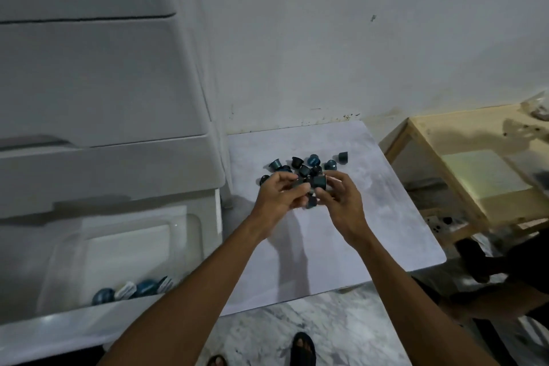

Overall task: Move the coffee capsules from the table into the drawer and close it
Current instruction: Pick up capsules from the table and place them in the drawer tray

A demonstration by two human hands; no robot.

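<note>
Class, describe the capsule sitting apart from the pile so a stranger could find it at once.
Start at the pale table against the wall. Near its far end lies a pile of dark capsules. The lone capsule stands just right of that pile, touching none of the others.

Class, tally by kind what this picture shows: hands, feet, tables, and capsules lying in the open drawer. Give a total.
Hands: 2, left hand and right hand
Feet: 2
Tables: 2, white table and wooden table
Capsules showing in the drawer: 4
Total: 10
</note>
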